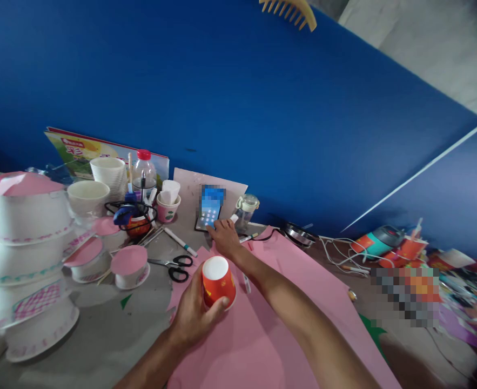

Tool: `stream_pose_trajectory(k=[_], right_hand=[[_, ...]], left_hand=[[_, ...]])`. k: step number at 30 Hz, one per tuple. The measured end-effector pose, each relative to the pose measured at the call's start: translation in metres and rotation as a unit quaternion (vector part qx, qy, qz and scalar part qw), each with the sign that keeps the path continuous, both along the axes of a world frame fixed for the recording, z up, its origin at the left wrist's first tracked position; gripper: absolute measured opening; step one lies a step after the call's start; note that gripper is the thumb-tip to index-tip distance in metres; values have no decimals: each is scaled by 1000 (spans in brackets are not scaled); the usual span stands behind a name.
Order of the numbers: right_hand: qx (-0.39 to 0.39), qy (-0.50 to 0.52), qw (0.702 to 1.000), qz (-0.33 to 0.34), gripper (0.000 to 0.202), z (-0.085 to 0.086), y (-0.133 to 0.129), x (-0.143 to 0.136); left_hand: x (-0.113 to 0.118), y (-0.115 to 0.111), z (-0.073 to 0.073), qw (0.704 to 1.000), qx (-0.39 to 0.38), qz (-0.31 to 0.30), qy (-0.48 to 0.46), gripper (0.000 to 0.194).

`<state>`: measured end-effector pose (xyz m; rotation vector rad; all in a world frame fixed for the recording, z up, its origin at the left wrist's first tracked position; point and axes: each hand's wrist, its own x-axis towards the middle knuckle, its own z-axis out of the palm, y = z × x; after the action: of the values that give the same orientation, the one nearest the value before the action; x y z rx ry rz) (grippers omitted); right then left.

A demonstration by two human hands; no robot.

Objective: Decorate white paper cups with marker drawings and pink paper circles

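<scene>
My left hand (pixel 195 305) is wrapped round a red paper cup (pixel 219 286), which stands upside down with its white base up. The cup is over a large sheet of pink paper (pixel 258 329). My right hand (pixel 224 237) reaches forward across the pink paper to a phone (pixel 210 208) propped up at the back. One finger touches the lower part of its lit screen, and the hand holds nothing that I can see. Left of the cup lie black-handled scissors (pixel 177 265) and a white marker (pixel 180 241).
A tower of decorated white paper bowls (pixel 31 259) rises at the left. Small pink-topped cups (pixel 129 265), stacked white cups (pixel 108 175) and a red-capped bottle (pixel 144 167) stand nearby. Behind is a blue partition (pixel 222 97). Cables (pixel 335 256) and a teal-orange bottle (pixel 378 241) lie at the right.
</scene>
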<state>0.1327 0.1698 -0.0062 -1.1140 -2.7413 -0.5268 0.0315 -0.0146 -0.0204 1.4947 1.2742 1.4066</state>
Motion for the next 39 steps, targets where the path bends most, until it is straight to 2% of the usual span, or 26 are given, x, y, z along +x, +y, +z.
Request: stream_pose_trajectory(k=[28, 35, 39], right_hand=[[8, 4, 1000, -11, 41, -3, 2, 7], [-4, 24, 999, -24, 42, -3, 7, 2], [-21, 54, 998, -32, 44, 1, 2, 3]], left_hand=[[-1, 0, 3, 1000, 8, 2, 17, 55], [-2, 1, -2, 1000, 7, 0, 24, 62], [-1, 1, -2, 1000, 3, -4, 8, 61]])
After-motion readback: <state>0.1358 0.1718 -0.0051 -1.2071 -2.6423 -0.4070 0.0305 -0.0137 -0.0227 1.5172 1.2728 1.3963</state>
